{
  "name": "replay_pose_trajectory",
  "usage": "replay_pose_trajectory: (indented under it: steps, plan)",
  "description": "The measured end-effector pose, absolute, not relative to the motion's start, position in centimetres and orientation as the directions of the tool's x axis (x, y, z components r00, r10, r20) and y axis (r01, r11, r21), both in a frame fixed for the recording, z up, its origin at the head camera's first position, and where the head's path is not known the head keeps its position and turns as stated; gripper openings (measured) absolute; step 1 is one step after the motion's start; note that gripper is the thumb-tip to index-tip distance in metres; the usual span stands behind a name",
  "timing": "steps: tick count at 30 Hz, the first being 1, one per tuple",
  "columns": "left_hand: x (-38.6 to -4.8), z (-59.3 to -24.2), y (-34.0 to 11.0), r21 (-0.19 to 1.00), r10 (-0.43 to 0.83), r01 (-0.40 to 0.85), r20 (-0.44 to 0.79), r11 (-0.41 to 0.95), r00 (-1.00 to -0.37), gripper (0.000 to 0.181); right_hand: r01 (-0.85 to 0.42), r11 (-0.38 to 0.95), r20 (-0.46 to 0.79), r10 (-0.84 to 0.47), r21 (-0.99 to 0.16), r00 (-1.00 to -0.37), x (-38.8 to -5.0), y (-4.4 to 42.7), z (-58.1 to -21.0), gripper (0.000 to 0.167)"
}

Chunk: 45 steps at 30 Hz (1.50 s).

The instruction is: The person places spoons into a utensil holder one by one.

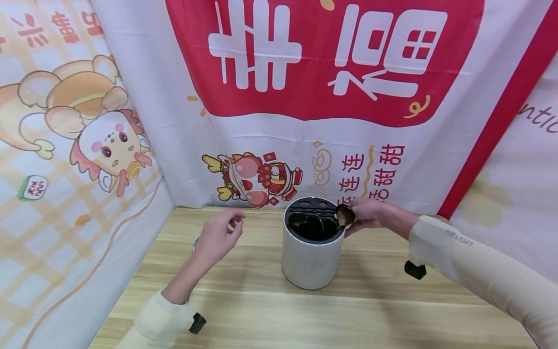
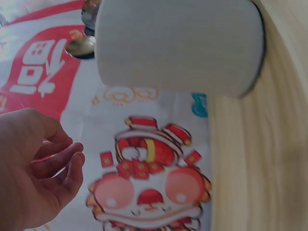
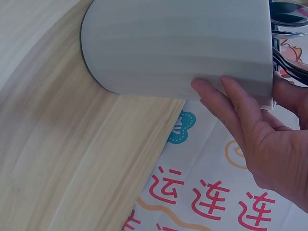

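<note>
A white cylindrical utensil holder (image 1: 311, 264) with a black slotted top (image 1: 309, 206) stands upright on the table. Several spoons stick out of it; one spoon (image 1: 346, 214) rises at the right rim, in front of my right fingers. My right hand (image 1: 368, 213) grips the holder's right edge. In the right wrist view, fingers (image 3: 236, 96) lie against the outer wall and the thumb (image 3: 291, 98) is at the rim. Left of the holder and apart from it, my left hand (image 1: 218, 237) hovers with loosely curled fingers, holding nothing.
The wood-grain table (image 1: 244, 310) extends around the holder. A white and red printed cloth (image 1: 270, 131) hangs right behind it. A checked, printed cloth (image 1: 65, 218) covers the left side, and another pale cloth (image 1: 514, 160) hangs at the right.
</note>
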<state>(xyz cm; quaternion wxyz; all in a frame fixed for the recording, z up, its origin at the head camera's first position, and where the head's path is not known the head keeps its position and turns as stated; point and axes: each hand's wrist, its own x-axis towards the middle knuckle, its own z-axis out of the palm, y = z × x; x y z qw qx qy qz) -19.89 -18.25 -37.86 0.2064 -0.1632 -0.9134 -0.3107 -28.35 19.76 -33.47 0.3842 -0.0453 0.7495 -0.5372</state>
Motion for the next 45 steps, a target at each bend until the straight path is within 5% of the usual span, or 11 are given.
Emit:
replay_pose_trajectory:
  steps: [9,16,27,33,45]
  plan:
    - [-20.1,-42.8,-23.6,0.527,0.05,0.216,0.312,0.822,-0.949,0.016,0.343,0.435,-0.534,-0.462,-0.832,-0.708,-28.3,19.8,-33.2,0.021]
    - [-18.9,-45.3,-26.6,0.52,-0.004,0.089,0.174,0.849,-0.985,0.02,0.336,0.421,-0.521,-0.477,-0.843,-0.708,-28.2,19.6,-33.4,0.013]
    - [-17.0,-48.2,-29.6,0.461,-0.075,-0.067,0.001,0.885,-0.997,0.032,0.308,0.411,-0.496,-0.505,-0.858,-0.707,-28.1,19.6,-33.5,0.011]
    - [-16.2,-49.6,-30.1,0.44,-0.077,-0.114,-0.101,0.891,-0.992,0.016,0.31,0.415,-0.497,-0.491,-0.855,-0.716,-28.0,19.7,-33.7,0.013]
    - [-16.6,-50.9,-30.6,0.459,-0.084,-0.146,-0.153,0.876,-0.985,0.017,0.302,0.418,-0.493,-0.492,-0.857,-0.718,-28.1,19.8,-33.8,0.006]
